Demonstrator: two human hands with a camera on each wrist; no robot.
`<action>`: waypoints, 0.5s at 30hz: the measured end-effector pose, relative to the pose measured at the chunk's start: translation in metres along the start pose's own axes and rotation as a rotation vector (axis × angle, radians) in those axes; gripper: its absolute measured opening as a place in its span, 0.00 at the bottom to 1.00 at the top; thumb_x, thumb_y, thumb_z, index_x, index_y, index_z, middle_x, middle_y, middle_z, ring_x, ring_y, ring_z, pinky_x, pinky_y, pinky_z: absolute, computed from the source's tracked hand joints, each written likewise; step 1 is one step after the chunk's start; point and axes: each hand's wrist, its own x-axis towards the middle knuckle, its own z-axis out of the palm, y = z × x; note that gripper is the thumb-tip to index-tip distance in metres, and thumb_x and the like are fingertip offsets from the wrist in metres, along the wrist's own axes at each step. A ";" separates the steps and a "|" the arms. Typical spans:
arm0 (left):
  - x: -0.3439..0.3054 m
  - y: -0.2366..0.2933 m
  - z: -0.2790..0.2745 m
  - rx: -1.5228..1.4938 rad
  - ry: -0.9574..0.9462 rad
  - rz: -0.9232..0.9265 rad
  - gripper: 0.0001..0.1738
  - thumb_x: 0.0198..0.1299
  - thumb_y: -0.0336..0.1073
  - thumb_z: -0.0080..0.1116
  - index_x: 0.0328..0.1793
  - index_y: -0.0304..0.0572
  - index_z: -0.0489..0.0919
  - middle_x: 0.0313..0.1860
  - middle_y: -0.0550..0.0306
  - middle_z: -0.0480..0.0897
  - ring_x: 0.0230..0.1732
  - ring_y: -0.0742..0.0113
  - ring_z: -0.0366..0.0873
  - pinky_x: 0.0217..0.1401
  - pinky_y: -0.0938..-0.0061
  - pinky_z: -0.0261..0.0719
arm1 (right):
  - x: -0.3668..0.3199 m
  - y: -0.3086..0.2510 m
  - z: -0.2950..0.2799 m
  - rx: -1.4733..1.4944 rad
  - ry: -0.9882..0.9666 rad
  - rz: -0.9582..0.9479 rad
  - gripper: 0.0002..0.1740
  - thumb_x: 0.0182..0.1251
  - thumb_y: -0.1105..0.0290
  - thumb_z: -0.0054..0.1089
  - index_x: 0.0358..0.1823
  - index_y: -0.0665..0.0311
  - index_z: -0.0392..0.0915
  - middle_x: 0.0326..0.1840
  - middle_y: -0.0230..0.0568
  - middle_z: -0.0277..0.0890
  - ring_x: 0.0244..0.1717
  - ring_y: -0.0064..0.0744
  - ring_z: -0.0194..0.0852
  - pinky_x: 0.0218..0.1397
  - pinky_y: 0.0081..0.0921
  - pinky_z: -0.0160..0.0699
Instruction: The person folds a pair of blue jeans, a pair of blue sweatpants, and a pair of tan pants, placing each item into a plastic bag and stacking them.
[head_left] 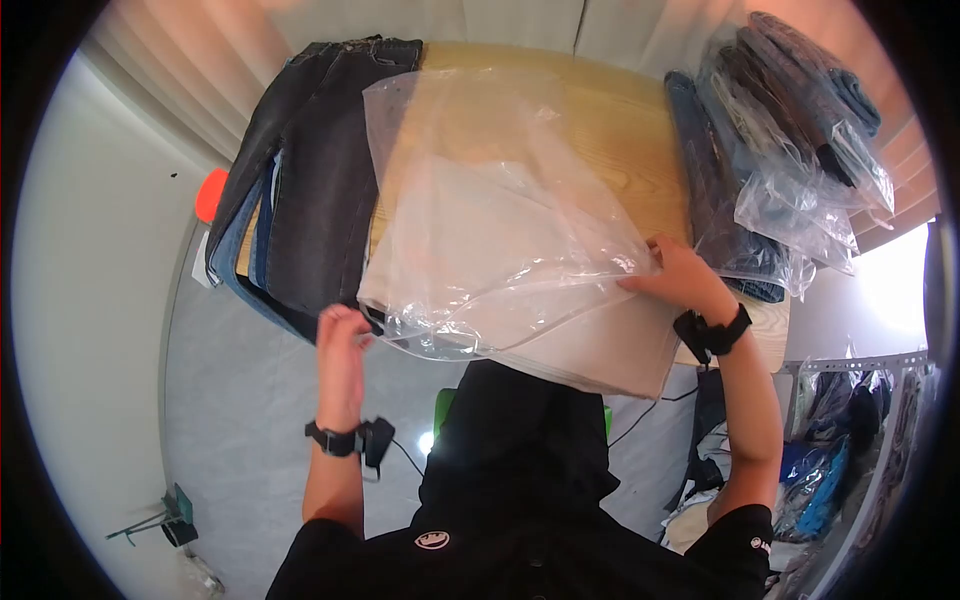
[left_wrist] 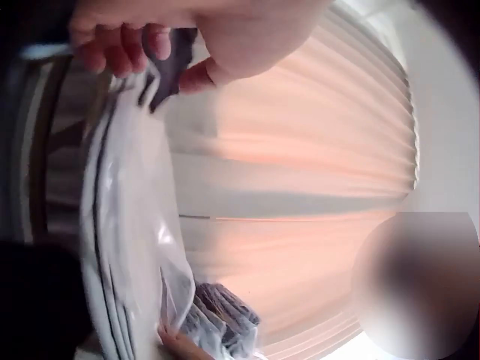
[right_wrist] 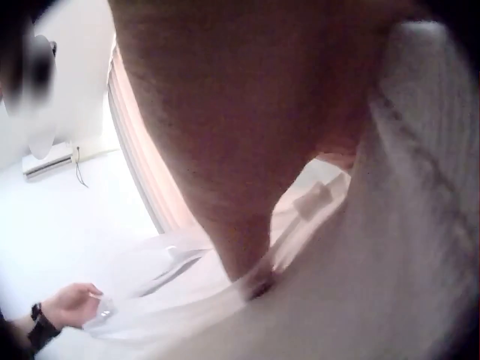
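A folded cream garment lies at the table's near edge, its layered edges showing in the left wrist view. Over most of it spreads a clear plastic bag, wrinkled, with its far end flat on the wood. My right hand pinches the bag's edge near the garment's right side; the right wrist view shows the thumb down on the pale material. At the near left corner is my left hand, fingers bent loosely and thumb apart from them in the left wrist view, close beside the bag's edge.
Dark grey jeans lie over blue ones along the table's left side. Bagged folded jeans are piled at the right. Behind the wooden table hangs a pleated curtain. A rack with packed clothes stands low right.
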 end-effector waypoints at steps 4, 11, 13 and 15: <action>-0.060 -0.049 0.020 -0.230 -0.517 -0.492 0.28 0.67 0.50 0.57 0.68 0.46 0.69 0.65 0.55 0.74 0.69 0.59 0.69 0.68 0.54 0.67 | -0.023 0.008 0.020 0.080 -0.119 -0.063 0.40 0.56 0.43 0.68 0.59 0.70 0.75 0.49 0.57 0.82 0.52 0.52 0.81 0.55 0.37 0.77; -0.108 -0.065 0.094 -0.418 -0.704 -0.521 0.40 0.60 0.35 0.66 0.75 0.36 0.60 0.70 0.48 0.69 0.71 0.54 0.67 0.74 0.54 0.65 | -0.093 0.009 0.043 1.126 -0.355 0.289 0.22 0.71 0.59 0.57 0.56 0.70 0.78 0.44 0.38 0.83 0.44 0.27 0.82 0.49 0.23 0.78; -0.110 -0.077 0.087 -0.318 -0.608 -0.581 0.37 0.60 0.33 0.65 0.74 0.35 0.62 0.68 0.47 0.73 0.67 0.54 0.72 0.71 0.56 0.69 | -0.116 0.039 0.057 1.457 -0.492 0.072 0.32 0.67 0.54 0.58 0.65 0.69 0.69 0.55 0.44 0.77 0.52 0.37 0.78 0.58 0.26 0.73; -0.113 -0.065 0.085 -0.423 -0.630 -0.529 0.35 0.60 0.31 0.63 0.73 0.34 0.64 0.66 0.45 0.75 0.64 0.54 0.75 0.68 0.57 0.73 | -0.125 0.095 0.100 1.677 -0.601 -0.371 0.47 0.62 0.42 0.59 0.75 0.66 0.59 0.70 0.53 0.67 0.66 0.48 0.70 0.72 0.32 0.63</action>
